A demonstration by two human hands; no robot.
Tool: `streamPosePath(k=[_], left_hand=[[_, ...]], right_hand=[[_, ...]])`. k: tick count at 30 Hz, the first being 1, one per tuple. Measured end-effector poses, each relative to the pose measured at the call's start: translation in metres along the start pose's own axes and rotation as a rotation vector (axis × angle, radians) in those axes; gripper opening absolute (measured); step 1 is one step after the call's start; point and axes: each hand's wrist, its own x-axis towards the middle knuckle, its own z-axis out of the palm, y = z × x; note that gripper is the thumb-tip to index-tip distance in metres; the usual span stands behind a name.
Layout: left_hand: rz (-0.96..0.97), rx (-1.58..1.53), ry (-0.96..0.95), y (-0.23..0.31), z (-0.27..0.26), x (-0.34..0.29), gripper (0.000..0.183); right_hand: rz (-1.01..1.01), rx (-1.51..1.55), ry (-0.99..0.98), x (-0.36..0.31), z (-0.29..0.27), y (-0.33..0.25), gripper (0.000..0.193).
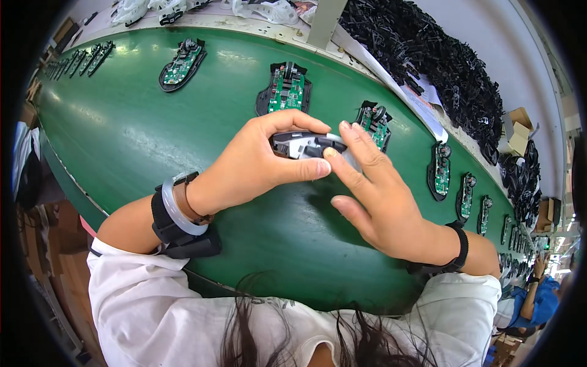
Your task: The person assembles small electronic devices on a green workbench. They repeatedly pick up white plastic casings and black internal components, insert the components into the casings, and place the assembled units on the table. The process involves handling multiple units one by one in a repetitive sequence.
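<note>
My left hand (pixel 247 156) grips a black and light-grey computer mouse (pixel 299 145) between its thumb and fingers, above the green table. The mouse is tilted on its side, and its far part is hidden by my fingers. The fingers of my right hand (pixel 382 196) are stretched out, with the fingertips on the right end of the mouse. My right thumb stands apart from it. Just beyond my hands lies an open mouse base with a green circuit board (pixel 288 88). Another open mouse base (pixel 374 122) lies behind my right fingers, partly covered by them.
The green table (pixel 134 134) carries more open mouse bases: one at far left (pixel 182 66), a row (pixel 441 171) along the right. A heap of small black parts (pixel 422 55) lies behind a white ledge, beside an open cardboard box (pixel 520 129). A person in blue (pixel 538 300) sits at far right.
</note>
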Motion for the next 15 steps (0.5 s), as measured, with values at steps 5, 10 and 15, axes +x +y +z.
streamPosePath(k=[5, 10, 15], left_hand=[[0.075, 0.033, -0.057, 0.001, 0.001, 0.001, 0.052], [0.157, -0.245, 0.064, -0.001, 0.010, -0.006, 0.069], [0.206, -0.033, -0.049, 0.004, 0.013, -0.014, 0.072]], right_hand=[[0.355, 0.696, 0.060, 0.008, -0.009, 0.010, 0.057], [0.486, 1.176, -0.092, 0.021, 0.004, 0.004, 0.060], [0.424, 0.899, -0.033, 0.013, 0.012, -0.009, 0.058]])
